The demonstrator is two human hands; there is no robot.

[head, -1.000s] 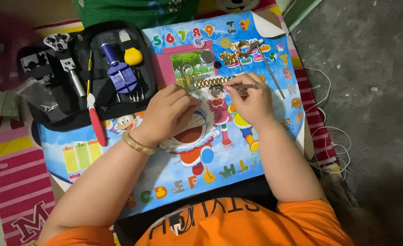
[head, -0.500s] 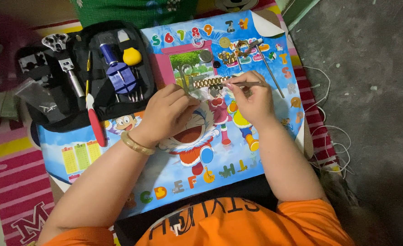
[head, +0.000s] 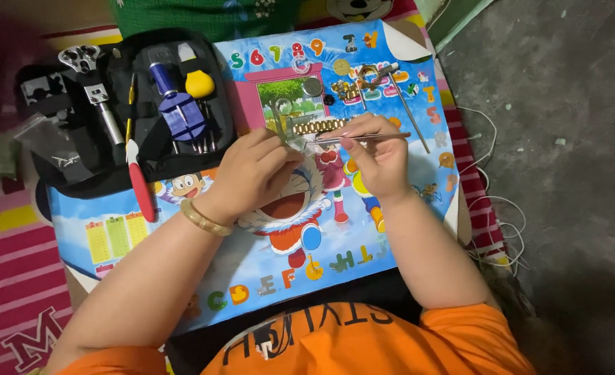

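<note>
Cartoon mat [head: 363,243] on floor. Left hand [head: 252,173] pinches gold watch band [head: 319,126]; right hand [head: 377,156] grips thin metal tool [head: 373,137]. Black tool case [head: 123,118] at 10 o'clock.

Both forearms reach forward, left hand [head: 255,170] curled fingers-down, right hand [head: 377,160] pinching, fingertips nearly meeting in the middle.

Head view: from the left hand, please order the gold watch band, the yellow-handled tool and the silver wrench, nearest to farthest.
1. Gold watch band: just beyond the left hand, at its fingertips.
2. Yellow-handled tool: in the black tool case, up and left.
3. Silver wrench: far left of the case.
</note>
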